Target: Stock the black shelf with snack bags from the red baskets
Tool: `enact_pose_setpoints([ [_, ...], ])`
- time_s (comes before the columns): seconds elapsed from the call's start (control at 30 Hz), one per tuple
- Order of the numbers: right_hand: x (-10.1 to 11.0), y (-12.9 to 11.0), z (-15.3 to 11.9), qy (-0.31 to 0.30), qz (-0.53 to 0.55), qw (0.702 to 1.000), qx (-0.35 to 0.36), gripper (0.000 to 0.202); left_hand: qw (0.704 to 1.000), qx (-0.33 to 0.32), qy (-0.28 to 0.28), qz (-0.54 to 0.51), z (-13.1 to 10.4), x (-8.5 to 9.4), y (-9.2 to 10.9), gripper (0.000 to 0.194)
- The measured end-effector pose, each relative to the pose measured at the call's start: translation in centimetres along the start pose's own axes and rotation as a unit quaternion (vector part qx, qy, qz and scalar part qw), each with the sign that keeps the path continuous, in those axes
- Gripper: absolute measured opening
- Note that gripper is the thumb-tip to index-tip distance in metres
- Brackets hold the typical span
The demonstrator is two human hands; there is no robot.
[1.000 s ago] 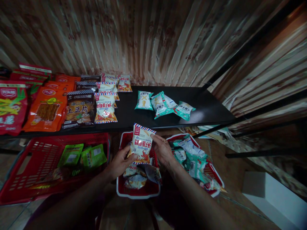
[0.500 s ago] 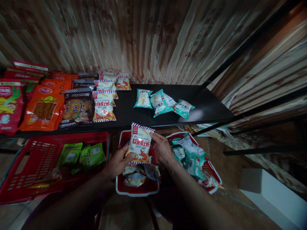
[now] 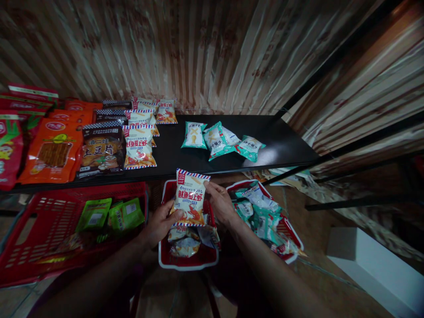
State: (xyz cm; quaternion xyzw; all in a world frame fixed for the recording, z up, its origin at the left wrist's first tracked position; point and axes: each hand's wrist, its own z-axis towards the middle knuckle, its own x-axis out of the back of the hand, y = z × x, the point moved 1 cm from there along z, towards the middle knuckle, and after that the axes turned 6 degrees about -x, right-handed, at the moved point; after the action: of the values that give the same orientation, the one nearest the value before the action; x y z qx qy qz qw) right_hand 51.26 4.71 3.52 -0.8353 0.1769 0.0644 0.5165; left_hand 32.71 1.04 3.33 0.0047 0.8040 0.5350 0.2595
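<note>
Between my two hands is a white and orange snack bag with red lettering and a striped top edge, held upright, its front toward me. My left hand grips its lower left edge, thumb across the front. At the upper right edge, my right hand pinches the bag. Right under it stands a small red basket with a white rim, with more bags of that kind inside. On the black shelf ahead, matching snack bags stand in a row.
Teal snack bags lie on the black shelf. Dark brown and orange packets stand to the left. A red basket holds green packets; another basket holds teal bags. A white box sits lower right.
The view has shifted slightly, so the shelf and baskets sit a little further left. Both hands still hold the same snack bag in much the same pose.
</note>
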Motion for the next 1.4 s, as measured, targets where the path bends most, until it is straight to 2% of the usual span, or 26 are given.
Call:
enact_pose_setpoints([
  [0.2, -0.1, -0.1, -0.1, -0.028, -0.004, 1.000, 0.002, 0.028, 0.999, -0.012, 0.007, 0.044, 0.2, 0.4, -0.1, 0.039],
  [0.37, 0.1, 0.2, 0.2, 0.000, -0.004, 1.000, -0.002, 0.028, 1.000, -0.011, -0.008, 0.019, 0.1, 0.1, 0.2, 0.040],
  [0.57, 0.3, 0.3, 0.5, 0.038, 0.007, 0.999, -0.004, 0.028, 0.997, -0.007, -0.071, -0.042, -0.1, -0.1, 0.1, 0.047],
  [0.77, 0.3, 0.3, 0.5, 0.043, 0.023, 0.999, -0.004, 0.026, 0.996, -0.015, -0.079, -0.045, 0.0, 0.2, -0.3, 0.046],
  [0.93, 0.3, 0.3, 0.6, 0.037, 0.016, 0.999, -0.004, 0.026, 0.994, -0.007, -0.092, -0.059, -0.1, -0.1, 0.1, 0.045],
  [1.17, 0.1, -0.1, 0.4, 0.004, 0.020, 0.999, -0.025, 0.026, 0.998, -0.013, -0.061, 0.009, -0.5, -0.6, 1.2, 0.048],
  [1.4, -0.1, 0.0, 0.4, 0.009, 0.035, 0.999, -0.026, 0.026, 1.000, -0.018, -0.020, 0.012, -0.6, -0.7, 1.4, 0.045],
])
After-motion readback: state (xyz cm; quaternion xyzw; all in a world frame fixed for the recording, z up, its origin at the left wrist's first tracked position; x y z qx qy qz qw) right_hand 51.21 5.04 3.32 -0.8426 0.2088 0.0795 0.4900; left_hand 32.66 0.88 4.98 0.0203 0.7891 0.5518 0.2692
